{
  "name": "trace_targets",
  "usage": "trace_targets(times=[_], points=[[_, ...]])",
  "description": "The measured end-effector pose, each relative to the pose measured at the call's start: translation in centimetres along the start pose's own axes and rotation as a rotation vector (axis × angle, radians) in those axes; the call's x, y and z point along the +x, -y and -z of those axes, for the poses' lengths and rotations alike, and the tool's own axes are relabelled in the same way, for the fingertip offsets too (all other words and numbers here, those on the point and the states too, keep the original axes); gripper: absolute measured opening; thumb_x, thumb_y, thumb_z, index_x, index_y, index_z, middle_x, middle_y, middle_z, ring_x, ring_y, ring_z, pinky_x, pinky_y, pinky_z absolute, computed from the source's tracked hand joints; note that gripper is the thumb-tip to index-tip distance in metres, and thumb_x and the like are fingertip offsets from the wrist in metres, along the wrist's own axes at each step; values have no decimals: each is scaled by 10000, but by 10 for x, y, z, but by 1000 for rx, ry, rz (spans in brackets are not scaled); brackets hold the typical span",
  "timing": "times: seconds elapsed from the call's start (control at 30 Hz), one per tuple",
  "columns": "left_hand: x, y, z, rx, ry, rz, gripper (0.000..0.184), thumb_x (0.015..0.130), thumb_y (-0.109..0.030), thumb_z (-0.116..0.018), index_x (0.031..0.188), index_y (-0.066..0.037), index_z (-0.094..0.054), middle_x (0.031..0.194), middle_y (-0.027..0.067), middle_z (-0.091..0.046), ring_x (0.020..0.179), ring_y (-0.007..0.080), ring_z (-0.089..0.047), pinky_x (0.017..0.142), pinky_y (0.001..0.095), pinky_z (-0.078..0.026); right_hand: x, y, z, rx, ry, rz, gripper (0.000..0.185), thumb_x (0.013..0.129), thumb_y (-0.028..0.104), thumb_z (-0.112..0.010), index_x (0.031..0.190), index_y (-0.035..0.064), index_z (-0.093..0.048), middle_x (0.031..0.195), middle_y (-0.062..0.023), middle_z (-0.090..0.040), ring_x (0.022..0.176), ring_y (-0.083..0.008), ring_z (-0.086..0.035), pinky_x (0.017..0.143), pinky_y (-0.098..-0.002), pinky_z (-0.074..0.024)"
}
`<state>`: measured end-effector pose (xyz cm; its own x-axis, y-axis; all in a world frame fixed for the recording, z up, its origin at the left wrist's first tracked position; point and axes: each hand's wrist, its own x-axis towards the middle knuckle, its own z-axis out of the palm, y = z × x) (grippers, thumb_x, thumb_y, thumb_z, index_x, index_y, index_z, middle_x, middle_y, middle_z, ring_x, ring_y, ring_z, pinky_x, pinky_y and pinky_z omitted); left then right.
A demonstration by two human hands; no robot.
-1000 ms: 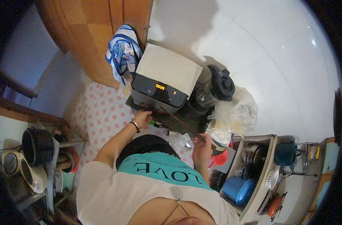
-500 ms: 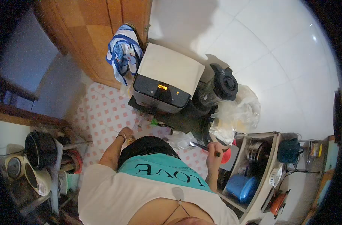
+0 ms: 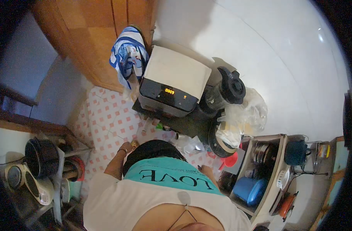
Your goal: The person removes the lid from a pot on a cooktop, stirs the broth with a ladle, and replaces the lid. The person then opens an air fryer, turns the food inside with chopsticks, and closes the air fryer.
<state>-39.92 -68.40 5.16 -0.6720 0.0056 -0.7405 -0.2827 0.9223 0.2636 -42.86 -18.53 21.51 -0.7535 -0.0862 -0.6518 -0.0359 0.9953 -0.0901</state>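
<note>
My left hand (image 3: 126,146) is low on the left, beside the dark cloth over my lap. Its fingers look curled next to a small yellowish-brown piece (image 3: 134,144); what it grips is too small to make out. My right hand (image 3: 207,169) is low on the right, near the edge of my turquoise and white shirt. It is closed around a knife (image 3: 199,168), of which only a dark bit shows. Just beyond it is a red plastic item (image 3: 229,161), beside a round dark appliance (image 3: 222,148).
An air fryer (image 3: 168,96) with a lit display stands on a dark surface (image 3: 183,126). Beside it are a blender jug (image 3: 226,88) and plastic bags (image 3: 247,111). A shelf with a blue container (image 3: 249,191) is on the right; a black pot (image 3: 41,156) is on the left.
My right hand has moved down and left, closer to my body, and the knife's blade no longer shows. My left hand has moved slightly down.
</note>
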Motion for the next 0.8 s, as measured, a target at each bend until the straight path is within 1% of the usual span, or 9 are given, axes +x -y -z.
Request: trace_targets(times=[0.1, 0.17, 0.23, 0.33, 0.43, 0.53, 0.7, 0.77, 0.8], points=[[29, 3, -9, 41, -166, -229, 392, 782, -386, -420, 755, -67, -644, 784, 161, -618, 806, 335, -574, 756, 407, -451, 18, -51, -59, -76, 100, -74, 375, 754, 366, -501, 802, 14, -624, 811, -209, -606, 779, -361, -586, 710, -437, -461], [36, -5, -2, 160, -198, -325, 358, 776, -345, -427, 757, -65, -650, 797, 148, -623, 810, 307, -583, 748, 388, -458, 18, -57, -62, -79, 120, -93, 368, 736, 358, -517, 810, 17, -630, 832, -203, -608, 782, -357, -588, 712, -431, -465], [30, -30, 21, 418, -80, -310, 299, 763, -274, -456, 791, -54, -658, 839, 121, -636, 812, 266, -604, 728, 356, -475, 15, -51, -56, -32, 98, -88, 353, 723, 342, -527, 829, 22, -632, 858, -197, -609, 788, -355, -589, 710, -432, -468], [68, -10, -17, 296, -173, -329, 291, 740, -274, -475, 791, -59, -664, 841, 117, -637, 840, 264, -597, 725, 349, -471, 36, -32, -39, -152, 111, 90, 319, 729, 306, -516, 861, 39, -631, 903, -182, -611, 808, -339, -595, 708, -438, -473], [27, -28, 4, 395, -87, -416, 343, 798, -306, -379, 1010, -104, -560, 812, 148, -623, 773, 338, -583, 732, 461, -447, 41, 7, -8, -216, 141, 23, 279, 734, 264, -503, 852, 48, -633, 922, -170, -613, 831, -319, -600, 718, -436, -477], [17, -28, -4, 114, -111, -358, 374, 809, -286, -364, 1085, -84, -515, 734, 155, -616, 750, 344, -586, 724, 486, -440, 41, 16, 5, -262, 162, 66, 256, 736, 227, -492, 841, 46, -641, 943, -156, -613, 862, -302, -600, 733, -415, -481], [-9, -38, 4, 258, -187, -280, 227, 757, -192, -477, 872, -80, -637, 836, 116, -634, 841, 265, -599, 717, 367, -480, 43, 4, -5, -359, 336, 145, 280, 718, 245, -510, 868, 51, -645, 965, -159, -606, 888, -305, -592, 762, -419, -470], [-9, -31, 2, 221, -137, -205, 328, 773, -286, -433, 856, -52, -647, 847, 149, -626, 847, 280, -596, 738, 369, -470, 38, -3, -13, -347, 361, 220, 292, 721, 274, -507, 867, 59, -640, 944, -162, -609, 885, -311, -588, 747, -426, -468], [12, -15, -14, 155, -73, -149, 468, 800, -400, -366, 882, -24, -632, 838, 190, -613, 835, 311, -589, 761, 395, -453, 35, -6, -17, -329, 342, 270, 299, 728, 296, -501, 857, 61, -634, 921, -165, -613, 880, -315, -586, 728, -431, -469]])
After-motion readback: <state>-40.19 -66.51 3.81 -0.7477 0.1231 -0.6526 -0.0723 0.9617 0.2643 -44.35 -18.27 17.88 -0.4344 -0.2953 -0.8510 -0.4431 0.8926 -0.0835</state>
